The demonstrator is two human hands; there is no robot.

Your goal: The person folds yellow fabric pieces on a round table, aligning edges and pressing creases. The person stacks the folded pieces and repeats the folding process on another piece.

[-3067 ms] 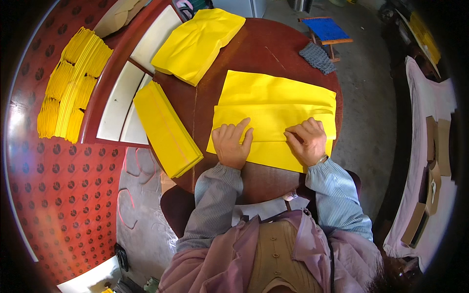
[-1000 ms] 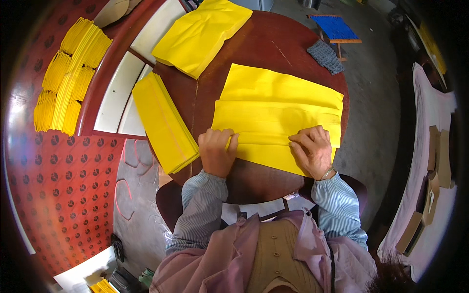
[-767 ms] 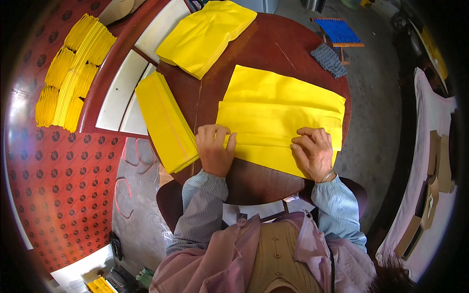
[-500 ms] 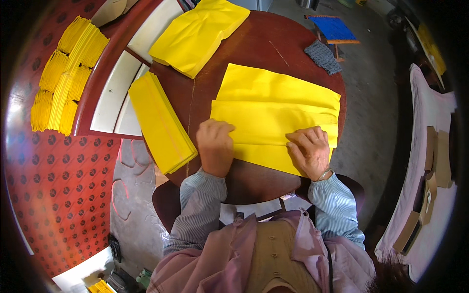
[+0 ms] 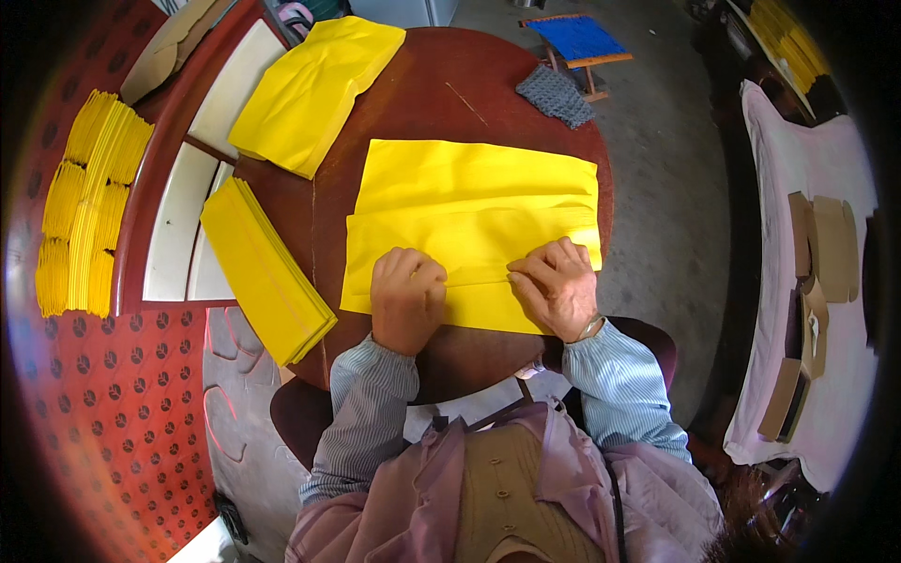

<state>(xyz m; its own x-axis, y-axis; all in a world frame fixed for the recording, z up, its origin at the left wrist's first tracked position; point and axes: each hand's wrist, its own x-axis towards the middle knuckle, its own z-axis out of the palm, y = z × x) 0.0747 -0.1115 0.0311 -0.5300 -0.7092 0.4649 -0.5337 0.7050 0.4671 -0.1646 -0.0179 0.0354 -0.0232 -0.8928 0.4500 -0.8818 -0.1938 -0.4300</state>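
A yellow cloth [image 5: 474, 178] lies on the round table in front of me, with a flap folded across it in a long crosswise crease. Curled over the near left part of the flap, my left hand [image 5: 408, 296] is closed, its fingertips at the cloth's surface. My right hand [image 5: 558, 286] pinches the flap's near edge toward the right side, thumb below the fingers. A strip of the lower layer shows between my hands. Left of the cloth rests a stack of folded yellow cloths [image 5: 266, 267], set at a slant.
A larger yellow pile [image 5: 314, 89] sits at the far left of the dark red table [image 5: 450, 84]. Bundled yellow cloths [image 5: 84, 206] stand farther left. A grey knitted cloth [image 5: 556, 96] and a blue folding stool [image 5: 577, 39] are at the far right; cardboard boxes [image 5: 831, 249] lie beyond.
My left hand has moved inward from the cloth's left edge along the flap. The right hand stays near the flap's right part. The whole view has shifted, so things appear farther left.
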